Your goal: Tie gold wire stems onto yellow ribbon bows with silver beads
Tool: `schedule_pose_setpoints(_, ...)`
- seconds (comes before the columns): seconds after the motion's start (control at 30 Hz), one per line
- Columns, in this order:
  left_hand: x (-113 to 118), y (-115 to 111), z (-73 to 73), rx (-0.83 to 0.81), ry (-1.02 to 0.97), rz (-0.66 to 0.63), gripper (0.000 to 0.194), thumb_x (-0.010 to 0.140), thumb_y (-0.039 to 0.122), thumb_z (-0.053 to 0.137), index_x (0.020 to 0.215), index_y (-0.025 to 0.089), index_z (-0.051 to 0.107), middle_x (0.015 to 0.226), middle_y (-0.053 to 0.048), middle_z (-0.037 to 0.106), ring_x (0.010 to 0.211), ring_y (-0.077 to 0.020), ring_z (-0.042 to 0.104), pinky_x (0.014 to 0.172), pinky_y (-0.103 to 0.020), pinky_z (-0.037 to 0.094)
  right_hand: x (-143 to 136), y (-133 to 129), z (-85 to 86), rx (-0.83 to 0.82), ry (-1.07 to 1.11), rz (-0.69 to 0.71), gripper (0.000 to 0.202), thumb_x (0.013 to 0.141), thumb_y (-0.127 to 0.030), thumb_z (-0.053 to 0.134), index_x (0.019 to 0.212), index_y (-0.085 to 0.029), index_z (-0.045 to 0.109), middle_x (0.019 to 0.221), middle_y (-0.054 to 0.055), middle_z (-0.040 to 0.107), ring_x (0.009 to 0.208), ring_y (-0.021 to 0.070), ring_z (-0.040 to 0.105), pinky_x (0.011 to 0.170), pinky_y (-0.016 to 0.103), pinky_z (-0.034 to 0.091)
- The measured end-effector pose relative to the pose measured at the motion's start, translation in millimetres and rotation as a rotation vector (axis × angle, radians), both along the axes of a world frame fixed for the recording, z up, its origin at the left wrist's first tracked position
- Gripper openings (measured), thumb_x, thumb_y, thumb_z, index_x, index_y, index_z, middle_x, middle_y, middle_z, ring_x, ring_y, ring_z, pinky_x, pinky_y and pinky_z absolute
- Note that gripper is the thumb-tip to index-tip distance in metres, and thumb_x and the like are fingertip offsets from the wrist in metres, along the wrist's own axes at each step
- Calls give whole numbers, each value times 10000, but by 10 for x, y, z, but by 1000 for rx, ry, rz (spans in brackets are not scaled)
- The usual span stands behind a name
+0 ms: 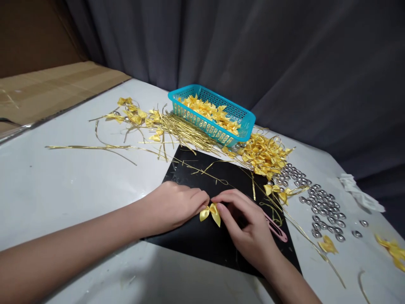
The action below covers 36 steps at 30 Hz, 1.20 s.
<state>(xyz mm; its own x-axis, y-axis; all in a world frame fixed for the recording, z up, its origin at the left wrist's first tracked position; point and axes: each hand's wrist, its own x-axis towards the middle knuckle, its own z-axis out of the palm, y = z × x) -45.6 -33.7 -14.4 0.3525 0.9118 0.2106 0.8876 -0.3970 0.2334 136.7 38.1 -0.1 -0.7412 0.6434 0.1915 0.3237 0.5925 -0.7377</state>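
Note:
A small yellow satin ribbon bow (215,214) is between my hands, low over a black mat (202,249). My left hand (179,207), back upward, has its fingers closed at the bow's left upper edge; the fingertips are partly hidden. On the other side, my right hand (249,223) pinches the bow's right loop between thumb and forefinger. Whether a gold tie runs through the bow's knot, I cannot tell. Under and beside my right hand lies a pink craft knife (278,230), its front part covered.
Behind the mat stands a turquoise basket (249,126) of yellow bows. Gold cords (186,131) lie before it, and a pile of corded bows (265,154) sits to its right. Silver beads (325,202) spread rightward, near a white cloth (360,194). Dark curtains (284,50) hang behind.

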Motion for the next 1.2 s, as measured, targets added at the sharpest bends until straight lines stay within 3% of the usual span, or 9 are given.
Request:
schedule_pose_setpoints(0.2,6,-5,110,-129,-3,-25,174,930,227,326,885,186,489,739,6,611,592,-162,577,486,-280,345,-12,-14,20,-94,-146,31,116,843,-183,488,742,-190,544,823,10,563,517,74,428,460,218,346)
schedule_pose_setpoints(0.43,11,-1,133,-186,64,-42,184,912,191,317,914,172,500,788,-24,608,623,-188,580,484,-293,331,-14,-5,-25,-55,-197,50,138,858,-173,439,737,-189,503,842,6,534,541,69,436,502,214,347)
schedule_pose_setpoints(0.53,16,-3,139,-206,0,4,198,924,220,300,881,180,489,769,-15,610,623,-183,581,500,-287,332,-31,-36,-64,-52,-55,-115,70,837,-235,500,786,-189,502,692,-27,483,463,61,375,454,204,320)
schedule_pose_setpoints(0.6,27,-11,146,-223,-85,56,204,932,248,291,859,193,474,747,-2,608,620,-179,585,512,-281,334,-46,-88,-90,-67,41,-264,164,817,-299,534,711,-188,477,541,-70,364,410,59,288,401,200,255)
schedule_pose_setpoints(0.67,40,-24,153,-242,-184,97,191,932,267,296,856,206,460,737,10,609,614,-175,588,523,-277,333,-60,-153,-105,-96,16,-274,328,803,-349,539,550,-191,403,456,-80,267,399,57,231,384,207,198)
schedule_pose_setpoints(0.73,51,-36,158,-266,-270,120,170,929,274,307,857,215,449,740,18,609,605,-170,584,533,-276,330,-71,-210,-107,-142,-95,-200,434,800,-383,528,455,-181,361,423,-66,256,407,55,222,396,213,187)
schedule_pose_setpoints(0.8,55,-42,164,-290,-327,122,161,928,279,313,852,219,441,744,22,607,609,-167,580,542,-274,325,-83,-241,-97,-207,-162,-173,390,797,-396,522,487,-167,461,428,-63,278,414,57,234,411,212,198)
schedule_pose_setpoints(0.9,52,-35,176,-330,-373,128,161,931,297,316,853,221,434,736,26,594,625,-165,574,558,-271,322,-109,-235,-63,-333,-141,-190,276,787,-380,511,640,-154,572,482,-59,323,429,60,254,418,210,200)
schedule_pose_setpoints(1.2,41,-26,205,-379,-529,206,150,905,327,392,853,217,478,719,38,569,608,-130,516,563,-249,325,-175,-164,31,-588,-57,-226,271,686,-405,560,610,-145,551,476,-62,297,448,60,211,416,207,161)
